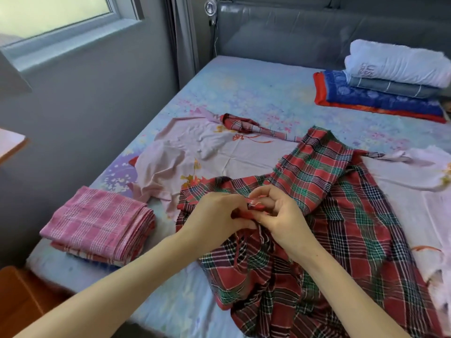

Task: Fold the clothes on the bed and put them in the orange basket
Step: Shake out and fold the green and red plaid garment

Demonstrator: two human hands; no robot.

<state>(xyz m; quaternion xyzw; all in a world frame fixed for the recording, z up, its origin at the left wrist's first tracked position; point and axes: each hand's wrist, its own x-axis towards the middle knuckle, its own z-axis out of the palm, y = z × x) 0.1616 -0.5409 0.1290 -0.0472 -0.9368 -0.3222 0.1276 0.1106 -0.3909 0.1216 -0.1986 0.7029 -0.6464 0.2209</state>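
The red plaid cloth point(341, 215) lay rumpled on the bed point(256, 89), near its front edge. The left hand point(214, 215) and right hand point(280, 215) met over it, the fingers of both pinching its bunched edge.

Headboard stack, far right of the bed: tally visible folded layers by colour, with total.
white layer: 1
grey striped layer: 1
blue floral layer: 1
orange-red layer: 1
Total: 4 visible layers
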